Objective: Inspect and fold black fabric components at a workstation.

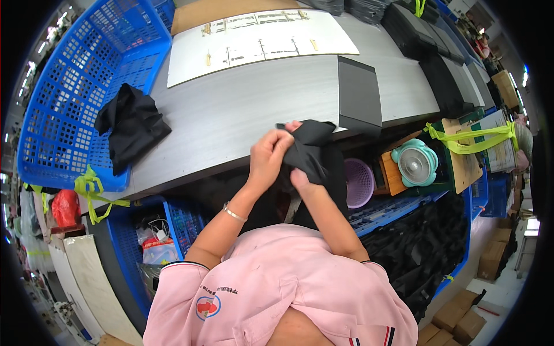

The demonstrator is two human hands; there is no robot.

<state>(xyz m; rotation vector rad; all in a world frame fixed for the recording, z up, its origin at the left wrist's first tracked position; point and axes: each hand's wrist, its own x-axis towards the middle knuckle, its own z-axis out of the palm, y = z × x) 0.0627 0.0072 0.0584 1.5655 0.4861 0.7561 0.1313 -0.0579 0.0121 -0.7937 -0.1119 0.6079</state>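
Note:
A piece of black fabric (311, 151) is bunched up between my hands at the table's near edge. My left hand (270, 154) is closed on its left side, with the fingers curled and pressed together. Lower down, my right hand (301, 180) grips the same fabric from below, and most of its fingers are hidden behind the folds. Another crumpled black fabric piece (133, 130) lies to the left, partly over the rim of a blue plastic basket (63, 109). A dark grey flat panel (359, 92) rests on the table just right of my hands.
The grey table (231, 106) bears a white marked board (259, 43) at the back and black stacks (412, 34) at the far right. Under its right edge are a purple basket (359, 183), a small turquoise fan (415, 162) and a blue crate of black fabric (421, 248).

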